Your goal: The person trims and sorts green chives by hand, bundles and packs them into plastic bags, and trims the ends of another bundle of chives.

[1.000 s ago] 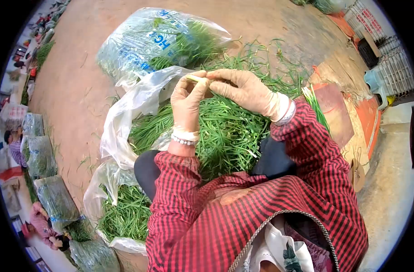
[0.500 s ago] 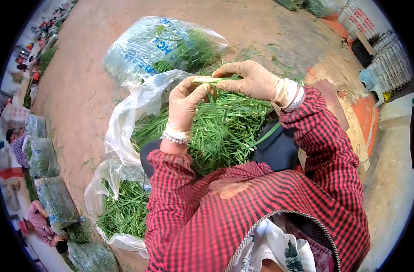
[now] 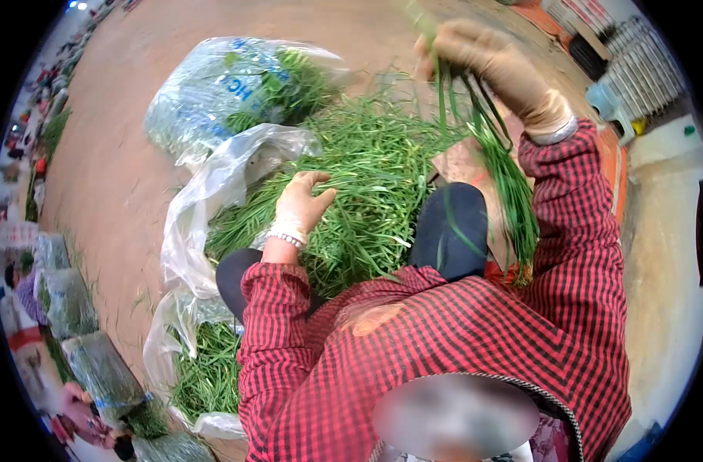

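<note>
My right hand [image 3: 494, 69], gloved and blurred by motion, is raised at the upper right, closed around a few long green chives [image 3: 442, 96]. Their pale end points up and the leaves trail down. Below that hand, a longer bunch of chives [image 3: 509, 196] drapes beside my right knee; I cannot tell whether it joins those in the hand. My left hand [image 3: 301, 204], also gloved, is over the left part of a large heap of loose chives [image 3: 371, 196] in front of my lap. Its fingers are apart and hold nothing.
A full clear plastic bag [image 3: 201, 96] with blue print lies beyond the heap. An opened plastic sheet [image 3: 201, 208] runs along its left side, and another bag of cut greens [image 3: 209, 369] stands left of me. Packed bags [image 3: 101, 369] and other people line the far left.
My hands have parted from the pale stalk they held together. The right swung up and right with chives; the left dropped toward the heap and opened.
</note>
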Demonstrator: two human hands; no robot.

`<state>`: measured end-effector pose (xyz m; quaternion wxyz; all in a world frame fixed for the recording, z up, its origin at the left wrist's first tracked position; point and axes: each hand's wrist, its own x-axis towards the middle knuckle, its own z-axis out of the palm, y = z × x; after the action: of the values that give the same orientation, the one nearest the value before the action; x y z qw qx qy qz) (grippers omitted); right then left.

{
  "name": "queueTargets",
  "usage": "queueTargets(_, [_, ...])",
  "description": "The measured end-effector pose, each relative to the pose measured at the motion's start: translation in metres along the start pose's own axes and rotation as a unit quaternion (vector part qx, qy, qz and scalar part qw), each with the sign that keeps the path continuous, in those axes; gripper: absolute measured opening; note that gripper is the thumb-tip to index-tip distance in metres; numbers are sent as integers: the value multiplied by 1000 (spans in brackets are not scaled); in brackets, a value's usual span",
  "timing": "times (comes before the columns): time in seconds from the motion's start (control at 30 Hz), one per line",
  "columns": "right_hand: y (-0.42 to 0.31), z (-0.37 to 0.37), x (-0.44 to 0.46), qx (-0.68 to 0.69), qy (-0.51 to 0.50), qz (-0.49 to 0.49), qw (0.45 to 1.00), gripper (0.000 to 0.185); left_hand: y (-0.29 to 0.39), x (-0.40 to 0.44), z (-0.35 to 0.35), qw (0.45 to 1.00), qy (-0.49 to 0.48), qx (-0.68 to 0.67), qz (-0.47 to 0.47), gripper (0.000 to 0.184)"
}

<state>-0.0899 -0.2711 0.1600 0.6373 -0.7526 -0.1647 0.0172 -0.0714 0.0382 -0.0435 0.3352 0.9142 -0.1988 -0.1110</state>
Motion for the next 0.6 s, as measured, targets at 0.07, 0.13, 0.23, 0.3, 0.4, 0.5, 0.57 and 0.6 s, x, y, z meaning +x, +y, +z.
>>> queueTargets(0.07, [-13, -48, -15, -117, 103, -55, 986, 30, 2, 1, 13, 999, -36, -4, -4, 41])
queueTargets(0.13, [-40, -59, -37, -72, 246, -81, 963, 36, 2, -1, 20, 996, -84, -3, -28, 47])
queueTargets(0.23, [-53, -84, -84, -106, 314, -164, 929, 26, -18, -4, 16, 994, -96, -36, -27, 51])
queueTargets(0.3, [-30, -182, -146, -206, 343, -172, 900, 34, -37, 6, 12, 990, -93, -97, -45, 48])
queueTargets(0.4, [-42, -199, -192, -147, 332, -49, 930, 33, -42, 6, -5, 966, -93, -227, -86, 43])
queueTargets(0.5, [-17, -179, -187, -197, 295, 141, 924, 29, -38, -8, -36, 955, -111, -251, -113, 40])
queueTargets(0.57, [32, -167, -176, -263, 233, 257, 900, 28, -43, -13, -66, 955, -111, -241, -136, 39])
queueTargets(0.6, [68, -169, -171, -262, 203, 304, 893, 31, -48, -9, -74, 957, -99, -238, -136, 38])
